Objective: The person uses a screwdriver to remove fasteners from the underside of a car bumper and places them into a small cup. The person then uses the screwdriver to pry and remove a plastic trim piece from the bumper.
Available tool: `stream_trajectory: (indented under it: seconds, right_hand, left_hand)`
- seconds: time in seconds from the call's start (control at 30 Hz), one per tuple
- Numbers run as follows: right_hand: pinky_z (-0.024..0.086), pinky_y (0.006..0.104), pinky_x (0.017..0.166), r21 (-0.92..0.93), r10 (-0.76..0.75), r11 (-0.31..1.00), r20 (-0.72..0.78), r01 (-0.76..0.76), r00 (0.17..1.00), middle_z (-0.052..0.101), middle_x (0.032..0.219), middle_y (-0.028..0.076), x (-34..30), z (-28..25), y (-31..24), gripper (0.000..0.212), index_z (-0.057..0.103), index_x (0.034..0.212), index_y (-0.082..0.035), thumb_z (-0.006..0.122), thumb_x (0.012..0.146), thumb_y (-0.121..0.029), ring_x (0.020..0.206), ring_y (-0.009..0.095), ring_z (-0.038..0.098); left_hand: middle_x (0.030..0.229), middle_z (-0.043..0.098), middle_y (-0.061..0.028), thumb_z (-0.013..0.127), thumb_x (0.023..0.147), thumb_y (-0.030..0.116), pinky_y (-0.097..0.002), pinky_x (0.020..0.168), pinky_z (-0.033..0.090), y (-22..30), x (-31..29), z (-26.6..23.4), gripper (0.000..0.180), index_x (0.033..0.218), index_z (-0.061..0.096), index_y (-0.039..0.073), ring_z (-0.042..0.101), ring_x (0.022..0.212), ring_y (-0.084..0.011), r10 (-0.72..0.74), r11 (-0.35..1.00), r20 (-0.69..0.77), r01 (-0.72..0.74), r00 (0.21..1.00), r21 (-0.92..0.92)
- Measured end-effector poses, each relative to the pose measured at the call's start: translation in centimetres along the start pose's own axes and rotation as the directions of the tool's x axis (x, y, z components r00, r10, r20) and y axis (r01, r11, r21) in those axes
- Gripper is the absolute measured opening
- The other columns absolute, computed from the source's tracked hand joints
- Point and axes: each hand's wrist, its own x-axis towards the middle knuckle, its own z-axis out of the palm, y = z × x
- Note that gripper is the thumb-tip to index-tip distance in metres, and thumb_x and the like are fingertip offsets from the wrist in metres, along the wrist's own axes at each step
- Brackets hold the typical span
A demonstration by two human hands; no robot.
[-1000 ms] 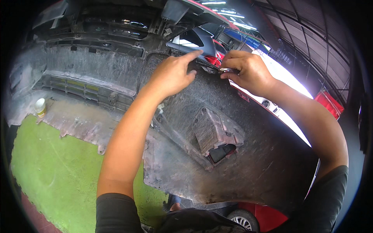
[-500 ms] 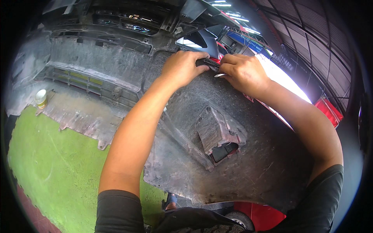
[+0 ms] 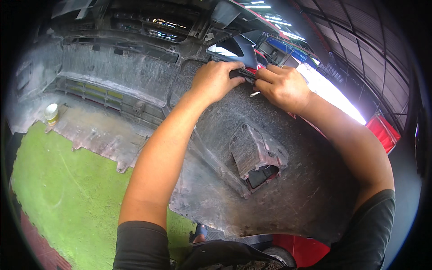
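A big dark car bumper cover (image 3: 310, 166) lies with its dusty inner side up. At its far edge, my left hand (image 3: 212, 82) pinches a narrow black part (image 3: 242, 73) between thumb and fingers. My right hand (image 3: 284, 89) is closed at the other end of that part, its fingertips close against it. A thin, pale metallic tip (image 3: 255, 94) sticks out below the right fingers; the rest of the tool is hidden in the hand. Whether the black part is joined to the bumper cover cannot be made out.
A boxy duct-like housing (image 3: 258, 155) rises from the bumper cover in front of me. A small white and yellow cup (image 3: 51, 114) stands at the left, by the green surface (image 3: 67, 193). Beyond the far edge are a grey car (image 3: 245, 51) and a red object (image 3: 383, 132).
Both hands stay on the black part, with slight shifts of the fingers. The metallic tip below my right hand has tilted a little. The whole view has moved slightly.
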Motion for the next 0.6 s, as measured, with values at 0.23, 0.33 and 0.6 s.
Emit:
stream_trajectory:
  seconds: [0.23, 0.33, 0.6]
  right_hand:
    - [0.06, 0.0369, 0.069, 0.117, -0.004, 0.993, -0.066, 0.012, 0.998, 0.061, 0.094, 0.005, -1.0, 1.0, 1.1, 0.01, 0.064, 0.088, -0.009, 0.069, 0.08, -0.015, 0.09, 0.022, 0.069]
    - [0.06, 0.0369, 0.068, 0.067, -0.048, 0.996, -0.081, 0.053, 0.996, 0.06, 0.094, 0.005, -0.9, 0.6, 1.2, 0.013, 0.065, 0.09, -0.009, 0.069, 0.079, -0.015, 0.089, 0.022, 0.068]
    - [0.059, 0.0363, 0.066, 0.028, -0.02, 0.999, -0.1, 0.023, 0.995, 0.06, 0.096, 0.003, -1.1, 1.4, 0.7, 0.018, 0.067, 0.094, -0.012, 0.071, 0.077, -0.017, 0.088, 0.021, 0.067]
  left_hand:
    - [0.082, 0.071, -0.0175, 0.085, 0.088, 0.033, -0.0452, 0.073, 0.054, 0.7, 0.0, -0.1, 0.044, 0.128, 0.078, 0.014, 0.067, 0.075, -0.0324, -0.053, 0.995, 0.031, 0.055, 0.998, -0.082]
    - [0.106, 0.078, -0.0186, 0.085, 0.087, 0.036, -0.0475, 0.089, 0.06, 0.9, 0.2, -0.3, 0.043, 0.124, 0.079, 0.015, 0.075, 0.1, -0.0386, -0.087, 0.995, 0.062, 0.09, 0.994, -0.048]
    - [0.106, 0.079, -0.0184, 0.085, 0.087, 0.035, -0.0474, 0.089, 0.06, 1.4, 0.2, -0.4, 0.043, 0.125, 0.079, 0.015, 0.076, 0.101, -0.0385, -0.116, 0.993, 0.089, 0.118, 0.989, -0.016]
